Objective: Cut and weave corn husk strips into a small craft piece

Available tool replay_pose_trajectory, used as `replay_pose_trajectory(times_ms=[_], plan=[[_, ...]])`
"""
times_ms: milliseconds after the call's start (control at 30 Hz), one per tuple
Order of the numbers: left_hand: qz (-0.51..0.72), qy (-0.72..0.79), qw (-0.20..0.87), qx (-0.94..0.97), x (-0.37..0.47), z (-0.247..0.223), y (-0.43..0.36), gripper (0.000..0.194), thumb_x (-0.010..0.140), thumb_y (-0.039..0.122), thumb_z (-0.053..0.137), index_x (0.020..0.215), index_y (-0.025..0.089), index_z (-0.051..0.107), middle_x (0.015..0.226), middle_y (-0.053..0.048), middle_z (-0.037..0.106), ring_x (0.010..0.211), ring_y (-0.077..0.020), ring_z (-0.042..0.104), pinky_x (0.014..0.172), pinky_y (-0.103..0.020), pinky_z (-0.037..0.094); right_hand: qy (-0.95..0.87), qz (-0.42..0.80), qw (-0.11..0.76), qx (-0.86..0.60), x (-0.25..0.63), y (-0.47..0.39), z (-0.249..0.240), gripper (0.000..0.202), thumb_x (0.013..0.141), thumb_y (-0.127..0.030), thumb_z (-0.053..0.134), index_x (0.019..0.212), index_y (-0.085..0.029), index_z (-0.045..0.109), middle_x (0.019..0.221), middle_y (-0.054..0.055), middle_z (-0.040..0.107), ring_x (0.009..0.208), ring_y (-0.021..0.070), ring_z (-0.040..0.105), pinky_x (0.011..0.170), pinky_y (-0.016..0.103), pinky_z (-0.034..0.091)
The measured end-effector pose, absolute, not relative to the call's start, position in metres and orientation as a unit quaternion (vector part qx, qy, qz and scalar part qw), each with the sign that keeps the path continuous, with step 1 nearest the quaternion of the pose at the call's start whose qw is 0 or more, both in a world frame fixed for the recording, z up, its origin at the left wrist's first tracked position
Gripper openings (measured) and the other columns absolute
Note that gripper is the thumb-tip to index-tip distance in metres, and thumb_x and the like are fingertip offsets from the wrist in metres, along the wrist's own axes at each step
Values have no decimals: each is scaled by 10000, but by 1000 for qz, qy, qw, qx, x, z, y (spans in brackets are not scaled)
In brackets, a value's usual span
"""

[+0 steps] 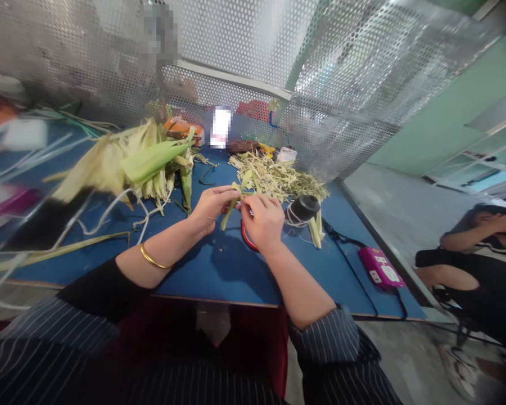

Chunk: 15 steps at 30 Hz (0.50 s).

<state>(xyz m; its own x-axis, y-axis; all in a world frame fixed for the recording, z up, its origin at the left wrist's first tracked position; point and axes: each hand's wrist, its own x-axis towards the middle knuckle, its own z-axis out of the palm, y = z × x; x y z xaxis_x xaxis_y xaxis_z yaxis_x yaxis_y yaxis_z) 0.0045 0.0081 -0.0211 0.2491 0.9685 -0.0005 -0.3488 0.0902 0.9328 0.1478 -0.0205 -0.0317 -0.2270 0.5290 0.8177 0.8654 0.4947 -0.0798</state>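
My left hand (214,208) pinches a small folded piece of pale green corn husk (230,215) between thumb and fingers, above the middle of the blue table. Close against it, my right hand (262,218) is closed at the same husk piece, its fingertips meeting those of the left. Under the right hand shows a red curved edge (248,239), perhaps a scissors handle; the hand hides most of it, and I cannot tell whether it is held. A black spool (302,209) with white thread around it stands just right of the right hand.
A heap of corn husks (152,160) lies left, husk scraps (274,174) behind my hands. A dark panel with a white cable (105,216) sits at left. On the right are a magenta power strip (382,267) and a seated person (472,253). Perforated metal mesh (236,50) backs the table.
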Motion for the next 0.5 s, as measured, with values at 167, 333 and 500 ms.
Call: replay_pose_trajectory(times_ms=[167,333,500], plan=[[489,322,644,493,3,-22,10,148,686,251,714,778,136,725,686,-20,629,605,-84,529,520,-194,346,-752,-205,421,-464,149,-20,-32,129,887,-194,535,779,-210,605,765,14,691,763,147,620,790,297,412],[503,325,638,483,6,-32,15,201,708,318,726,775,128,727,681,-29,630,571,-78,490,534,-211,361,-758,-259,409,-437,150,-18,-33,156,894,-184,528,757,-205,600,710,11,655,718,136,594,790,287,412],[515,336,651,445,7,-31,14,192,694,271,735,829,135,748,676,-23,644,546,-63,484,512,-198,358,-779,-296,376,-405,150,-19,-31,135,897,-168,532,793,-191,615,744,17,659,721,125,586,821,285,405]])
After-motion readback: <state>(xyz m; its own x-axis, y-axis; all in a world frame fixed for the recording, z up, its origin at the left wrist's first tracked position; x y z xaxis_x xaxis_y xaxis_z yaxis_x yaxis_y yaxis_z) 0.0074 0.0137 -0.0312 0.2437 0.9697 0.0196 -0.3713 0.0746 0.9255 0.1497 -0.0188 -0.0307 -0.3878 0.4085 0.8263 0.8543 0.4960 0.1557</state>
